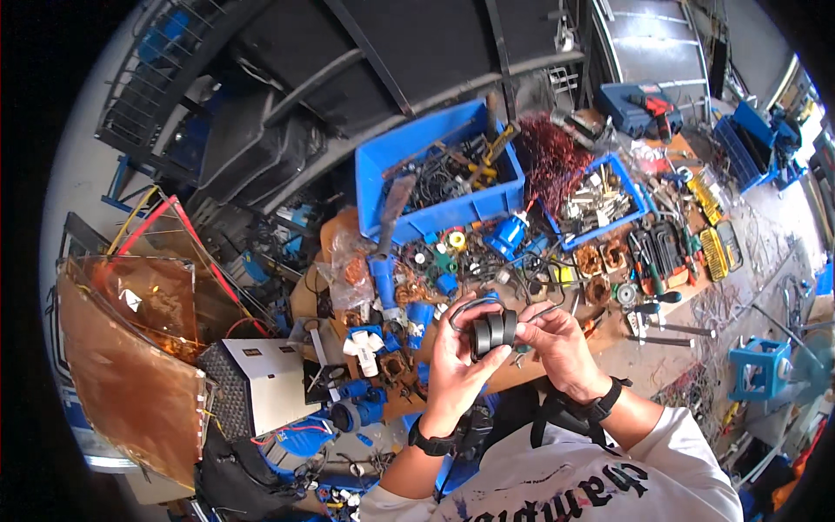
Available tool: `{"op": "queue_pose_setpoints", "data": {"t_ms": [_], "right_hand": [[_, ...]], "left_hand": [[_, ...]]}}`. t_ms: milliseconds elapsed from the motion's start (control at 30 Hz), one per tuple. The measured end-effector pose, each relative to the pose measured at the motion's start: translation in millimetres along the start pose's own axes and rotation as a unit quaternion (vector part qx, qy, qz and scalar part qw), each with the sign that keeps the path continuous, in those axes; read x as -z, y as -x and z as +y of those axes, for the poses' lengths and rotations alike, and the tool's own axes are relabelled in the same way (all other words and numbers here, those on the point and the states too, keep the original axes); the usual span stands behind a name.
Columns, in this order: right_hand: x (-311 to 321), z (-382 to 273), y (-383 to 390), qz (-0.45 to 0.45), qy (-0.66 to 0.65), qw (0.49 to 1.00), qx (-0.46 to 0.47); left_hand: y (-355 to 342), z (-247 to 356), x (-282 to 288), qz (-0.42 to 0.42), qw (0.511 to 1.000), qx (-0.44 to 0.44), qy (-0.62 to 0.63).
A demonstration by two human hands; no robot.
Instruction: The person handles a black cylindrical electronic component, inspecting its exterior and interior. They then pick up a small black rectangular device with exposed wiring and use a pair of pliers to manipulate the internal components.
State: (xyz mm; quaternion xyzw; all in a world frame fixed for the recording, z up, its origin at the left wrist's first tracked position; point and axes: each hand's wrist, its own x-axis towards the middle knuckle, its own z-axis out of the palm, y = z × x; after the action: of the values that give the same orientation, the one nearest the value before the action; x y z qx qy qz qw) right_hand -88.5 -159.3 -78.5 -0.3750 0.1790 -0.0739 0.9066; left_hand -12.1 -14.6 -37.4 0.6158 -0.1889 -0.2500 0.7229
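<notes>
Over the front edge of the cluttered workbench, both hands meet around a black coiled band (494, 334), perhaps a rolled cable or strap; its exact kind is unclear. My left hand (457, 370) cups it from the left, with the thumb along its lower side. From the right, the fingers of my right hand (561, 355) pinch its edge close to the left thumb. Thin dark cord seems to loop above the fingers of both hands. Each wrist wears a dark band. Just beyond the hands lie small blue and green parts.
A big blue crate (444, 213) of tools and metal bits stands at the back, beside a smaller blue tray (639, 196) of metal pieces. Screwdrivers and pliers lie to the right, near a blue stool (759, 370). A white box (270, 387) stands at left.
</notes>
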Motion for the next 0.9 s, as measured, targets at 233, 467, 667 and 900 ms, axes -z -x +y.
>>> {"op": "queue_pose_setpoints", "data": {"t_ms": [233,467,667,900], "right_hand": [[-25.0,-21.2,-0.2,-0.076,-0.099,0.992,-0.005],[-36.0,-29.7,3.2,-0.081,-0.086,0.993,0.002],[-38.0,-35.3,6.9,-0.133,-0.094,0.987,0.004],[-41.3,-39.6,5.0,-0.139,-0.107,0.983,0.049]], "left_hand": [[7.9,46.9,-6.0,-0.038,0.997,-0.028,0.059],[8.0,58.4,-5.9,-0.065,0.996,-0.042,0.049],[8.1,76.0,-3.9,-0.087,0.995,-0.037,-0.027],[11.1,93.7,-9.3,-0.071,0.983,-0.049,-0.16]]}}
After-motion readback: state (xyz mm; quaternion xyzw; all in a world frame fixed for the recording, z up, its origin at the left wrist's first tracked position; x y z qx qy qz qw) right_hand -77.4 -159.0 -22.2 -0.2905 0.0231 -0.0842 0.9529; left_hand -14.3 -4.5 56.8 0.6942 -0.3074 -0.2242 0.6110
